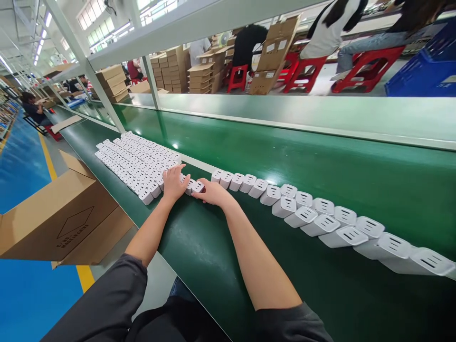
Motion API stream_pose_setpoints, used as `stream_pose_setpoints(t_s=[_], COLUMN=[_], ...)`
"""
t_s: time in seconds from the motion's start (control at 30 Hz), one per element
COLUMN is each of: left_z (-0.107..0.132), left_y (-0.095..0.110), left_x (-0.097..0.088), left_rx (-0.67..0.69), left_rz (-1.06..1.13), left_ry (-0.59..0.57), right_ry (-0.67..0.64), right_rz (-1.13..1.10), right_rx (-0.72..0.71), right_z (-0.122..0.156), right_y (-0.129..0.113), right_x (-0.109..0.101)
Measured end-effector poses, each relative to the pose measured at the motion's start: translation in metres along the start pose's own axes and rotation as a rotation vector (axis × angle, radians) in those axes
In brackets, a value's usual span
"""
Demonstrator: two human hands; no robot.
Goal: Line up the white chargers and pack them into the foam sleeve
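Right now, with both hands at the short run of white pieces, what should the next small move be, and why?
Probably ease the short run leftward, toward the large group of white pieces: the right hand is at the run's right end, and the left hand is by the group's edge.
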State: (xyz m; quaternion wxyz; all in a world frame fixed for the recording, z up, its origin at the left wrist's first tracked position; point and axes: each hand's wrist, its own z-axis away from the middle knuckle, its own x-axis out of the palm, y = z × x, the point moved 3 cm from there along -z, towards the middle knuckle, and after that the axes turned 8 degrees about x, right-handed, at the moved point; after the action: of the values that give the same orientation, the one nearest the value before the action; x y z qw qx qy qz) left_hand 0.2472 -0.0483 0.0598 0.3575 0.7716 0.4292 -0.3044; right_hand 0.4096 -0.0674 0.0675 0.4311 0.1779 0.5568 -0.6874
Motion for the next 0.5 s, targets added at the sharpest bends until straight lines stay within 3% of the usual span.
stream_pose_setpoints(t_s=[0.17,0.3,0.5], left_z=[0.0,-0.001,-0.001], left_y=[-0.001,-0.004,-0.001], left_x=[-0.001,-0.004,-0.004], left_rx=[-0.031,-0.041,-0.033], left_rz=[0.003,0.012,0.059], left_ry=[0.015,0.031,0.044], right_ry=[0.097,0.082,0.122], right_rz=[-0.095,-0.264,-0.427], right_rx=[-0.064,-0.163,-0.14], right_z=[-0.011,-0.017,-0.02], right_y=[-0.013,-0.019,-0.014], right_x=[0.024,0.04,0.038])
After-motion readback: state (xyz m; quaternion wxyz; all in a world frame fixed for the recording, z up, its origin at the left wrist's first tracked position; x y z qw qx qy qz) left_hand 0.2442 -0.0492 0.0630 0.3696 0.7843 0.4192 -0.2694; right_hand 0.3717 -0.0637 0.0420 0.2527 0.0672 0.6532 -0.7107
